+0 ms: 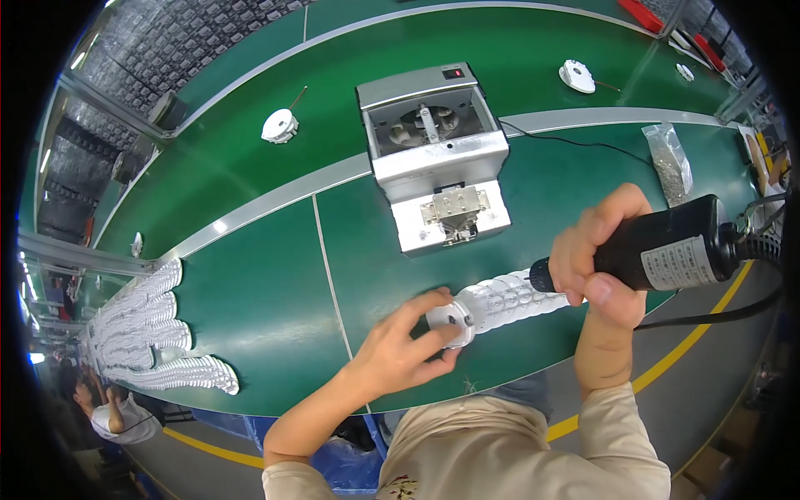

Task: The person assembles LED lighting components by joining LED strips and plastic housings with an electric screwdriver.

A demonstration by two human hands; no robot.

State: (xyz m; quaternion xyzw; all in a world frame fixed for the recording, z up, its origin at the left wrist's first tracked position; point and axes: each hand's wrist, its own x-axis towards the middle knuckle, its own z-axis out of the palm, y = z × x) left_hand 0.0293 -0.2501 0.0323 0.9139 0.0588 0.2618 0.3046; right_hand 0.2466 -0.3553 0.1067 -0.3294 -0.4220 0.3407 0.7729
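Showing work apparently underway, the head view presents a white round part point(454, 323) on the table point(258, 308), at the left end of a row of pale parts point(500, 302). The driver tip stands apart from it, so this part seems unfinished; whether the stacks of white parts point(142, 312) at left are complete cannot be told. The left hand point(408, 342) pinches the part's rim, fingers curled; the right hand point(596, 250), wrist bent, wraps a black electric driver point(667, 237) pointing leftward.

Power tool point(654, 237) black, round part point(444, 312) white, tabletop point(258, 308) green, machine point(442, 160) silver.
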